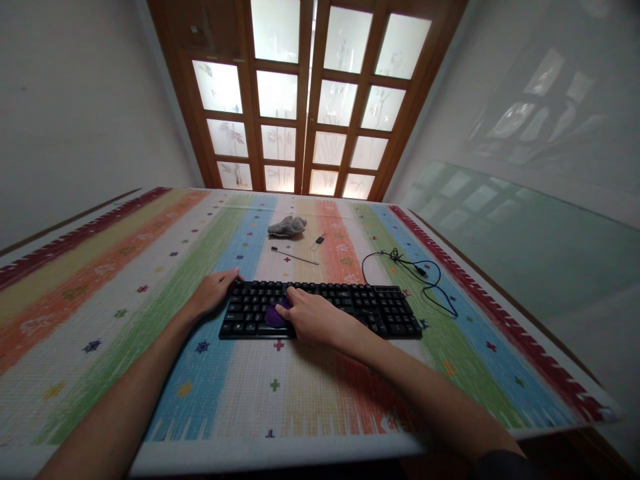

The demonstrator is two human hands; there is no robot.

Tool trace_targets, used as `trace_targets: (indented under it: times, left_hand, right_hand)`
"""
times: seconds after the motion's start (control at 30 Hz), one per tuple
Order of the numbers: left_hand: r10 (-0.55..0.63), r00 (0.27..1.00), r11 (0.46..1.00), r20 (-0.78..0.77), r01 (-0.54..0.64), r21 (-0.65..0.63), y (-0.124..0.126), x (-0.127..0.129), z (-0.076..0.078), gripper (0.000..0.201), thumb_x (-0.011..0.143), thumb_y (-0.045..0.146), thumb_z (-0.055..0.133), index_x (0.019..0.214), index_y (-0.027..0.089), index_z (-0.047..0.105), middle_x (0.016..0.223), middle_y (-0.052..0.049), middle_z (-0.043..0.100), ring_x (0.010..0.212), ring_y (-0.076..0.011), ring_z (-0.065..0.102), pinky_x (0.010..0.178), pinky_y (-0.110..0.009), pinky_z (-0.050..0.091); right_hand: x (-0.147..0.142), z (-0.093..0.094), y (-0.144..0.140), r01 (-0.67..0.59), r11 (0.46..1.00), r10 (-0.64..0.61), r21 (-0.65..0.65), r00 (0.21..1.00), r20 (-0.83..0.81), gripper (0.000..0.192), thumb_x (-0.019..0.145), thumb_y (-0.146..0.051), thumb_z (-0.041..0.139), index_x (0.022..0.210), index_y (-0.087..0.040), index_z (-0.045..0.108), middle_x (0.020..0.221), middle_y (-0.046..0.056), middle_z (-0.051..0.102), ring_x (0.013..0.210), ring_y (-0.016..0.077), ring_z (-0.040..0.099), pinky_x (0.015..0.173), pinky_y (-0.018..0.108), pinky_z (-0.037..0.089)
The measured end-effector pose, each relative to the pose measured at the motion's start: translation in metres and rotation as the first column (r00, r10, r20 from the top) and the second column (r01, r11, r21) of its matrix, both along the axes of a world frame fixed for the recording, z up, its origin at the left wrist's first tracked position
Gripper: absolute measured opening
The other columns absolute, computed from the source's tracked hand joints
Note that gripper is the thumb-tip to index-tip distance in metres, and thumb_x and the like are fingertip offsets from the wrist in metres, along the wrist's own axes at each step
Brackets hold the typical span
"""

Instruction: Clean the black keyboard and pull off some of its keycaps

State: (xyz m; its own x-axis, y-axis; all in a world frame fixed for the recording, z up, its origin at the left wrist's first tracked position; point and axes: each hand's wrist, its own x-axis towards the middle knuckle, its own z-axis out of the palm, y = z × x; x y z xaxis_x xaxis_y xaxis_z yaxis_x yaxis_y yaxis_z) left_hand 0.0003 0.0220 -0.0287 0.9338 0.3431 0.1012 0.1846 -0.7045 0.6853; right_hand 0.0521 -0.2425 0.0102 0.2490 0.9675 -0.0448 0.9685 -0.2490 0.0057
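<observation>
My left hand lay flat and empty on the left end of the black keyboard, which sat on the striped counter. My right hand pressed a purple blob onto its keys, fingers curled over it. Its cable coiled at right.

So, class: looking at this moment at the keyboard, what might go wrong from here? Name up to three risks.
1. The right hand presses a purple lump onto the keys; bits might lodge between them.
2. The left hand steadies only one corner of the keyboard, so it could slide on the striped mat.
3. The loose cable lies coiled near the keyboard's far right and could snag if it shifts.
</observation>
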Motion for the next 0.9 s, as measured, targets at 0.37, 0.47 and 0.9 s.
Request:
trace_targets:
  times: [0.37,0.47,0.9]
  left_hand:
    - [-0.005,1.0,1.0,-0.008,0.005,0.005,0.002,0.0,-0.001,0.06,0.085,0.063,0.033,0.076,0.02,0.073,0.069,-0.004,0.07,0.071,-0.0243,0.064,0.075,-0.034,0.048]
    - [-0.006,1.0,1.0,-0.001,0.006,0.007,0.002,0.001,-0.001,0.059,0.085,0.063,0.033,0.075,0.02,0.073,0.067,-0.003,0.069,0.069,-0.0234,0.062,0.074,-0.034,0.048]
    - [-0.008,1.0,1.0,0.002,0.008,0.025,0.002,0.001,-0.002,0.059,0.084,0.063,0.033,0.075,0.02,0.072,0.065,-0.003,0.067,0.066,-0.0229,0.06,0.072,-0.033,0.047]
  right_hand:
    - [-0.004,0.009,0.002,0.044,0.997,-0.045,-0.059,0.999,-0.013,0.031,0.095,-0.014,0.044,0.116,-0.012,0.066,0.107,0.017,0.059,0.095,0.0242,0.06,0.075,0.035,0.053]
    - [-0.005,0.014,0.0,0.051,0.997,-0.051,-0.057,0.999,-0.012,0.031,0.096,-0.015,0.044,0.114,-0.012,0.068,0.108,0.018,0.059,0.096,0.0253,0.061,0.076,0.035,0.053]
    - [0.003,0.005,-0.015,0.063,0.996,-0.065,-0.063,0.998,-0.026,0.039,0.092,-0.014,0.047,0.127,-0.014,0.063,0.11,0.018,0.058,0.097,0.0253,0.06,0.078,0.036,0.05]
